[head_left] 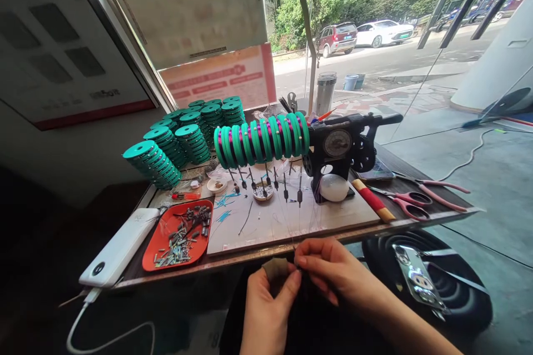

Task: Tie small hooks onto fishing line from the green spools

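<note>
In front of the table edge, my left hand point(270, 302) and my right hand point(328, 266) meet with their fingertips pinched together. Faint fishing line point(287, 219) runs down to these fingertips; any small part between them is too tiny to make out. A tan cover point(275, 269) wraps a finger of my left hand. Beyond the hands, a row of green foam spools point(262, 138) wound with purple line sits on a black winding machine point(339, 144). Dark sinkers point(300, 194) hang beneath the row.
A red tray point(179, 238) of small metal parts and a white power bank point(119, 247) lie left. More green spools point(160, 141) stand behind. On the right are scissors point(408, 202), pliers point(441, 188) and a white rounded object point(334, 187); a phone point(418, 277) rests on a black seat.
</note>
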Action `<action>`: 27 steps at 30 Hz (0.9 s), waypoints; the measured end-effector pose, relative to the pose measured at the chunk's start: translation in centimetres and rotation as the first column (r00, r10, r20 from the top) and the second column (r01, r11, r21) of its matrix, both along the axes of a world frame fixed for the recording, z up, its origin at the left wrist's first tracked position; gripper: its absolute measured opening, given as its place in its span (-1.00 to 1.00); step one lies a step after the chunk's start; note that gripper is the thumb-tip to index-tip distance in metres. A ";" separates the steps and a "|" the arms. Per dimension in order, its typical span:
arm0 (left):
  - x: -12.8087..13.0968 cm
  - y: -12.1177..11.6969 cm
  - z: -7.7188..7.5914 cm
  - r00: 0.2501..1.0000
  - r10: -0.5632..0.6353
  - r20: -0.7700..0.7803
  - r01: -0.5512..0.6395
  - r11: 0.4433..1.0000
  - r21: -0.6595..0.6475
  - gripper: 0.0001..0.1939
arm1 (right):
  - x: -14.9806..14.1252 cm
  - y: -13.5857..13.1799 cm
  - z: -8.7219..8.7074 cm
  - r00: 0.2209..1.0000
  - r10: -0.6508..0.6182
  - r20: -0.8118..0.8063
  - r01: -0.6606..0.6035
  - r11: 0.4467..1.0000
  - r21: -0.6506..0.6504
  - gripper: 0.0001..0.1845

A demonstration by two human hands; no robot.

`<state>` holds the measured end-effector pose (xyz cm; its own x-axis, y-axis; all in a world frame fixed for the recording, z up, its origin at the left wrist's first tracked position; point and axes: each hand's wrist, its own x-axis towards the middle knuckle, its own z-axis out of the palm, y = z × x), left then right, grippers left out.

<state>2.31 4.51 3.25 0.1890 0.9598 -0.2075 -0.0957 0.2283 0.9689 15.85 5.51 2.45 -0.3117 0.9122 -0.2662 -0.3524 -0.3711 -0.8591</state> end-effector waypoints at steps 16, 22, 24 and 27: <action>0.2 -0.9 -0.6 0.887 0.314 -0.339 -0.140 0.882 0.450 -0.94 | -0.2 0.2 -0.2 1.000 0.002 0.000 -0.002 1.000 -0.011 -0.69; 0.2 -0.8 -0.4 0.897 0.268 -0.351 -0.102 0.899 0.426 -0.92 | -0.3 0.2 -0.1 1.000 0.004 0.023 -0.004 1.000 0.011 -0.65; 0.1 -0.5 -0.4 0.962 0.105 -0.252 -0.037 0.965 0.260 -0.88 | -0.3 0.3 -0.2 1.000 0.004 0.023 -0.004 1.000 0.019 -0.64; 0.0 -0.1 -0.4 0.997 -0.045 -0.058 0.049 0.996 0.069 -0.81 | -0.3 0.3 -0.4 1.000 0.003 0.023 -0.004 1.000 0.030 -0.64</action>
<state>2.27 4.42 2.90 0.2245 0.9626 -0.1516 -0.0311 0.1626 0.9862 15.56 5.82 2.05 -0.3092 0.9187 -0.2459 -0.3313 -0.3464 -0.8776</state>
